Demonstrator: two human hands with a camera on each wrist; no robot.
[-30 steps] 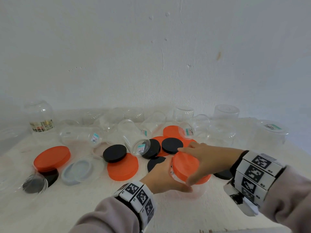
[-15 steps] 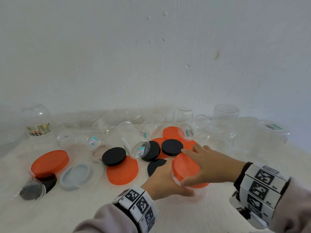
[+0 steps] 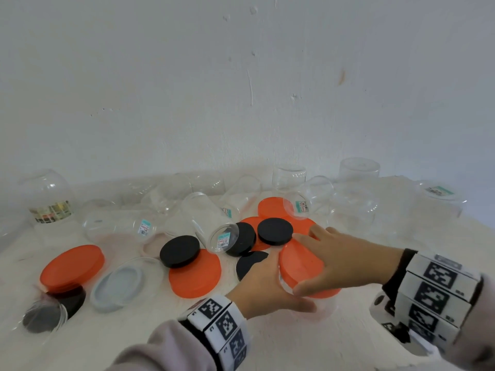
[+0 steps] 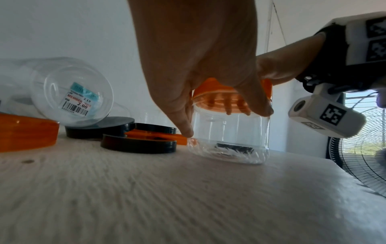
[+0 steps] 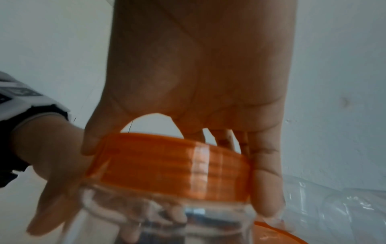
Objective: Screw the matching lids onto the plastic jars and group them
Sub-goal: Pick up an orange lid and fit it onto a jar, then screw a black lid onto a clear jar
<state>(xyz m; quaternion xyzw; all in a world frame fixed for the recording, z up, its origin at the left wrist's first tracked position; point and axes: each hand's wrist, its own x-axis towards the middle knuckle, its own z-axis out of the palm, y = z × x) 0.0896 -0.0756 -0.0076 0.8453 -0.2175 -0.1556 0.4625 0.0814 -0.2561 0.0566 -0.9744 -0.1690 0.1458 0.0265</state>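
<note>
Head view: clear jar (image 3: 308, 298) upright on white table (image 3: 294, 344), near front centre, orange lid (image 3: 302, 266) seated on mouth. Right hand (image 3: 345, 263) over lid, fingers and thumb curled round rim. Left hand (image 3: 265, 287) wrapped round jar wall, below lid. Left wrist view: jar base touching table, slightly tilted. Just behind: loose black lids (image 3: 275, 231), orange lids (image 3: 195, 274). Farther back: empty clear jars (image 3: 211, 223), some on sides, along white wall (image 3: 241, 89).
</note>
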